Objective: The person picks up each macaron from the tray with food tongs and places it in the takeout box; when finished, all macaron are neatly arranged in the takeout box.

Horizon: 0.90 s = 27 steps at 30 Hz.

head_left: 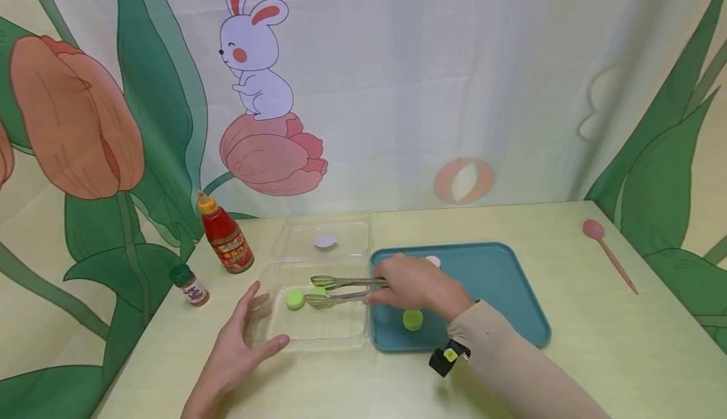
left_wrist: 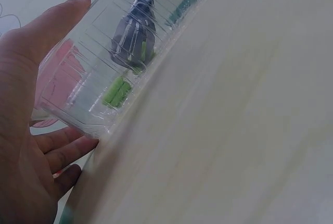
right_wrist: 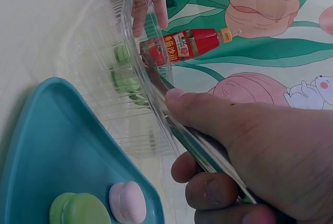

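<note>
My right hand (head_left: 406, 286) grips a pair of metal tongs (head_left: 346, 282) over a clear plastic container (head_left: 324, 334). The tongs' tips stand apart on either side of a green macaron (head_left: 320, 291) inside; contact cannot be made out. Another green macaron (head_left: 295, 299) lies to its left. At the container's left side is my left hand (head_left: 235, 343), thumb and fingers spread around the corner; in the left wrist view its thumb (left_wrist: 65, 18) lies along the wall. A blue tray (head_left: 483, 286) beside the container bears a green macaron (head_left: 413, 320) and a pale pink macaron (right_wrist: 127, 202).
The container's lid (head_left: 295, 236) is folded back, with a pale round piece (head_left: 325, 240) on it. To the left stand a red sauce bottle (head_left: 227, 236) and a green-capped spice jar (head_left: 190, 285). A pink spoon (head_left: 610, 252) lies at far right, and a printed curtain (head_left: 397, 91) hangs behind.
</note>
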### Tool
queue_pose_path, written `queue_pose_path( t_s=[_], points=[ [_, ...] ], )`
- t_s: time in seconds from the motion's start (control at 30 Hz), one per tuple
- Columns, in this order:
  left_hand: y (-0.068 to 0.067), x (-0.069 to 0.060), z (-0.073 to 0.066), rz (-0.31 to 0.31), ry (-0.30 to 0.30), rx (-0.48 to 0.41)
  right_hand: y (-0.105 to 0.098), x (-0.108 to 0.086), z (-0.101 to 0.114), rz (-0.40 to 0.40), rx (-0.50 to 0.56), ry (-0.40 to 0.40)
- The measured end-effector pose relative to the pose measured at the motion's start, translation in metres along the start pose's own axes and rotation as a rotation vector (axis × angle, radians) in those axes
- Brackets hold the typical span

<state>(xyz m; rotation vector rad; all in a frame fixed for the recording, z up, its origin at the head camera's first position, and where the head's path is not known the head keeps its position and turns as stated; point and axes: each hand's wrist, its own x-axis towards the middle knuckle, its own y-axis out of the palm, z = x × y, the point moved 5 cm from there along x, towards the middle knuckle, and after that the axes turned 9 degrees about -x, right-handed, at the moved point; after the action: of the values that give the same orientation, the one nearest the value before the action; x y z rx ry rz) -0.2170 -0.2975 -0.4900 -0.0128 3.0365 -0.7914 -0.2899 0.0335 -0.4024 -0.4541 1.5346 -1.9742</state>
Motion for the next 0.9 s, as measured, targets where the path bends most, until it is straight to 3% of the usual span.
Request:
queue_pose_path(
  t_s=[0.37, 0.63, 0.9],
  points=[
    [0.001, 0.000, 0.000, 0.005, 0.001, 0.006, 0.004, -0.008, -0.009, -0.015, 0.057, 0.002],
    [0.001, -0.001, 0.001, 0.012, -0.012, -0.004, -0.008, -0.031, -0.022, -0.143, 0.186, -0.019],
    [0.001, 0.000, 0.000, 0.014, -0.004, -0.003, -0.025, -0.074, -0.044, -0.280, 0.270, 0.034]
  ],
)
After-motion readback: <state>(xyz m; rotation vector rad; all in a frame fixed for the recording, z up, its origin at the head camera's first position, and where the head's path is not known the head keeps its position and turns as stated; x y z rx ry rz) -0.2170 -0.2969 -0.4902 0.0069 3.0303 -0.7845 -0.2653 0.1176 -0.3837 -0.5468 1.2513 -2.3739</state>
